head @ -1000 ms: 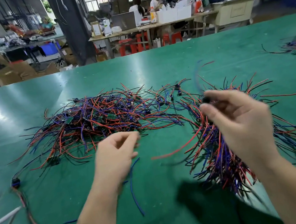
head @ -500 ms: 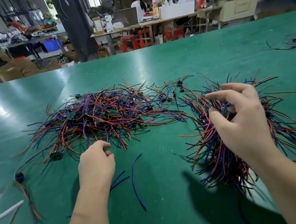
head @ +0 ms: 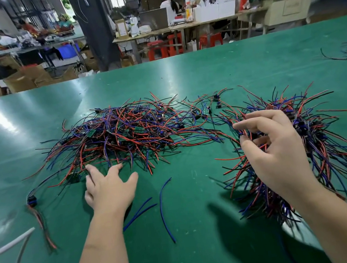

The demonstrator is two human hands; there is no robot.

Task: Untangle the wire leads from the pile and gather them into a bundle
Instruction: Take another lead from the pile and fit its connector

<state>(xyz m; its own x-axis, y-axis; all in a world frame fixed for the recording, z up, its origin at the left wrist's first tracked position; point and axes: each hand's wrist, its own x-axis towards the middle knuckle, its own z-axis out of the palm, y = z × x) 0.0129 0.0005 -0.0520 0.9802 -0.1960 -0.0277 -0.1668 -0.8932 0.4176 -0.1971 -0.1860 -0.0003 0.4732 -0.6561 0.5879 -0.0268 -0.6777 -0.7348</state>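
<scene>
Green table [head: 182, 76] | pile [head: 123, 136] — red, blue, black (tangled) | right hand [head: 277, 154] grips bundle [head: 327, 142]

Head cam, fwd-down over table [head: 182, 73].

surface: green table [head: 204, 70] | on it: tangled wire pile [head: 123, 136] centre, wire bundle [head: 327, 142] right, loose blue wires [head: 160, 205], white tube [head: 9, 244] left

The table top [head: 182, 78] is a smooth sheet with a soft gloss that mirrors the lights, the pile [head: 123, 136] and the bundle [head: 329, 153] are wire in smooth, slightly shiny plastic insulation, and the boxes [head: 25, 78] behind look like matt cardboard.
</scene>
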